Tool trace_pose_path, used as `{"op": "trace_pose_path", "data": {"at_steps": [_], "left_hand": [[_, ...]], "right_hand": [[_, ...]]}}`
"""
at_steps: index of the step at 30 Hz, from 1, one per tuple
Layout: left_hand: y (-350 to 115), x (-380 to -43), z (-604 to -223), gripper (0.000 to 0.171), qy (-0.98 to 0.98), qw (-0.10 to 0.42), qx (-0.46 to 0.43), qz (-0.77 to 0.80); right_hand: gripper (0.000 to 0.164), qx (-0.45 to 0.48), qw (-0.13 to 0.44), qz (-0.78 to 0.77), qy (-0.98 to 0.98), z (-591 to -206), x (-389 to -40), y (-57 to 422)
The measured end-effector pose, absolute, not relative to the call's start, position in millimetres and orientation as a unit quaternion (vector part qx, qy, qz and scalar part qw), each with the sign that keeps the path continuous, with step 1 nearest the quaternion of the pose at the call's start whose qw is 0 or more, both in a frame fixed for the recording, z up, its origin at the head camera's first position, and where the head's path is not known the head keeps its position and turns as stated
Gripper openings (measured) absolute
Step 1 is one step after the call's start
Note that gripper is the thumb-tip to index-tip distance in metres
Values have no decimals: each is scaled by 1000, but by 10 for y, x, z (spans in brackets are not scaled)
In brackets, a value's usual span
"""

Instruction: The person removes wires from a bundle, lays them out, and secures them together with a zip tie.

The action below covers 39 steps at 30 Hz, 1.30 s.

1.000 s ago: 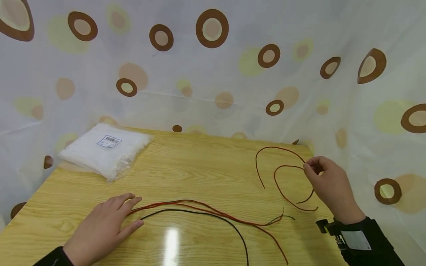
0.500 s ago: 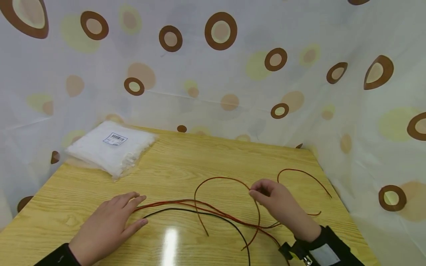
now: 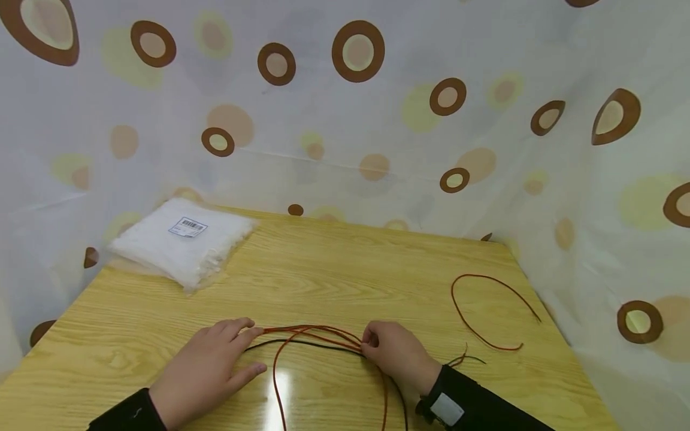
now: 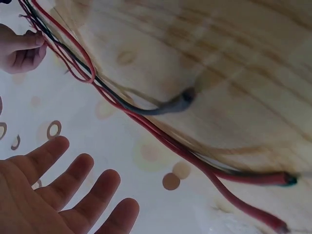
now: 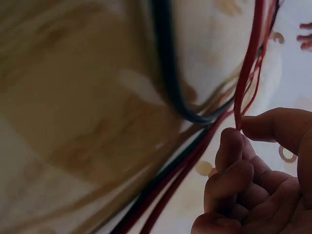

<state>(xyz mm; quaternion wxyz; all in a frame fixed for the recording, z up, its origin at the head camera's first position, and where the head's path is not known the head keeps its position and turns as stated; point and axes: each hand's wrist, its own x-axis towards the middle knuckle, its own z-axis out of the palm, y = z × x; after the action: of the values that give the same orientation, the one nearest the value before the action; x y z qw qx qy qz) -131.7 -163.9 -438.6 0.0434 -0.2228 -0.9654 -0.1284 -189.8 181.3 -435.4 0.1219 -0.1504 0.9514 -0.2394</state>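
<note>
Several red and black wires (image 3: pixel 318 328) lie in a loose bunch across the front of the table. In the right wrist view, the thumb and index finger of my right hand (image 3: pixel 396 353) pinch a red wire (image 5: pixel 247 68) close beside that bunch. This wire arches left and its end hangs toward the table's front edge in the head view. My left hand (image 3: pixel 207 368) lies with its fingers extended at the left ends of the bunch. In the left wrist view its fingers (image 4: pixel 80 170) are spread apart, with the wire ends beside them.
A single red wire (image 3: pixel 458 311) curves on the table (image 3: pixel 323 269) at the right. A clear bag of white items (image 3: pixel 180 239) with a barcode label sits at the back left. A patterned curtain (image 3: pixel 302 108) hangs behind and along the sides.
My right hand has carried the red wire leftward from the table's right side to the bunch. A second red wire has dropped off at the right. My left hand has shifted slightly right.
</note>
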Motion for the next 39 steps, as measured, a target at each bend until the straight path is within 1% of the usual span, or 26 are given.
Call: {"op": "trace_pose_path", "data": {"at_steps": [5, 8, 10, 12, 16, 20, 22, 25, 27, 34, 36, 39], "left_hand": [[-1473, -1361, -4440, 61, -962, 31, -243, -119], [-1420, -1385, -4465, 65, -962, 5, -245, -121], [-1402, -1400, -4469, 70, -963, -13, -239, -126], [-1386, -1418, -4466, 74, -965, -26, -229, -123], [-1347, -1456, -4458, 83, -971, -42, -204, -117], [-1293, -1495, -4468, 92, -972, -63, -191, -118], [-1264, -1502, -4478, 96, -972, -73, -189, -117], [-1245, -1505, -4489, 98, -972, -80, -189, -114], [-1261, -1507, -4493, 95, -972, -74, -192, -111], [-1401, -1561, -4445, 81, -976, -58, -197, -72], [-1439, -1581, -4435, 73, -976, -58, -202, -63], [-1481, -1617, -4438, 57, -974, -61, -213, -53]], "right_hand": [[19, -164, 70, -175, 968, -4384, -1828, 1823], [42, -163, 49, -153, 974, -4373, -1724, 1908], [60, -159, 56, -140, 976, -4373, -1641, 1976], [72, -155, 77, -131, 976, -4379, -1571, 2038], [86, -153, 118, -117, 974, -4405, -1502, 2111], [95, -149, 137, -115, 973, -4424, -1477, 2159], [94, -151, 140, -111, 972, -4432, -1466, 2189], [82, -165, 139, -104, 971, -4436, -1464, 2236], [74, -177, 136, -97, 970, -4428, -1475, 2260], [55, -220, 107, -57, 968, -4383, -1505, 2367], [46, -231, 98, -55, 966, -4382, -1513, 2401], [32, -242, 98, -68, 963, -4388, -1529, 2447]]}}
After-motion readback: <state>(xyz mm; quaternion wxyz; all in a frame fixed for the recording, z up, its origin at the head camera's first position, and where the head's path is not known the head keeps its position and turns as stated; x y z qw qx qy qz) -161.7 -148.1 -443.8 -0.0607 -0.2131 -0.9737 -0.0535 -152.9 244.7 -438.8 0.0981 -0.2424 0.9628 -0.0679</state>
